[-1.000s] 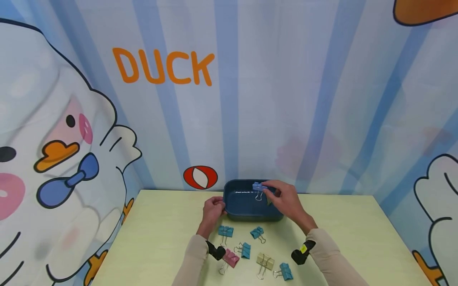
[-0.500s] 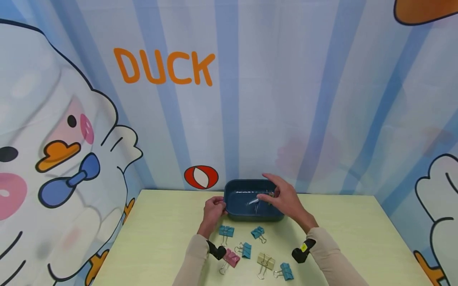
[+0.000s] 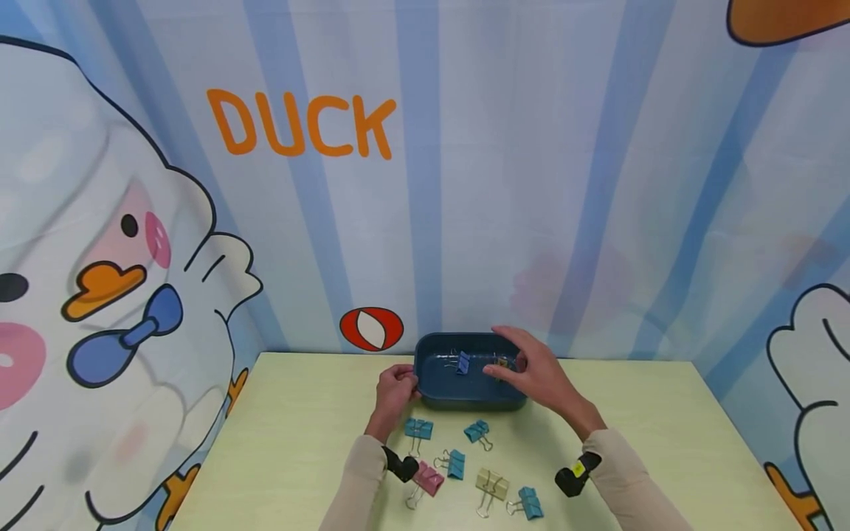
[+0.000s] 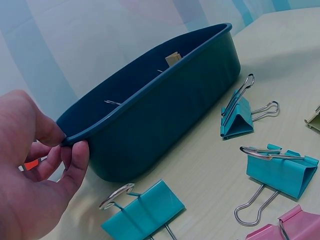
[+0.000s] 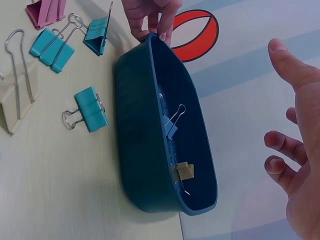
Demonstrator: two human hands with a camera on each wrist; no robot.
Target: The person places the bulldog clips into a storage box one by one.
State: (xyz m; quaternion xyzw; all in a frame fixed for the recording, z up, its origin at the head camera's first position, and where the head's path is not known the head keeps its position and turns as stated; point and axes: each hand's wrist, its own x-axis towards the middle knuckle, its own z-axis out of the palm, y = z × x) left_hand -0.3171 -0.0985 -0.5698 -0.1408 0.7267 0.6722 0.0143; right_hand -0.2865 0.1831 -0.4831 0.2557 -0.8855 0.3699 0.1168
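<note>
A dark blue rectangular bin (image 3: 458,400) stands at the table's back edge. My left hand (image 3: 392,398) pinches its left rim between thumb and fingers. Inside lies a blue binder clip (image 3: 462,363) with its wire handles spread. A yellowish binder clip (image 5: 185,171) sits towards the bin's right end, partly hidden by my right hand in the head view. That right hand (image 3: 541,372) hovers over the bin's right side, thumb and fingers apart, holding nothing.
Several teal binder clips (image 3: 455,464) lie on the pale table (image 3: 299,442) in front of the bin. Among them are a pink binder clip (image 3: 430,478) and a larger cream binder clip (image 3: 493,484). A printed curtain (image 3: 491,184) hangs right behind the table.
The blue binder clip left my right hand's fingers and dropped into the bin. My right hand spread its fingers and has shifted slightly right. My left hand stayed on the rim.
</note>
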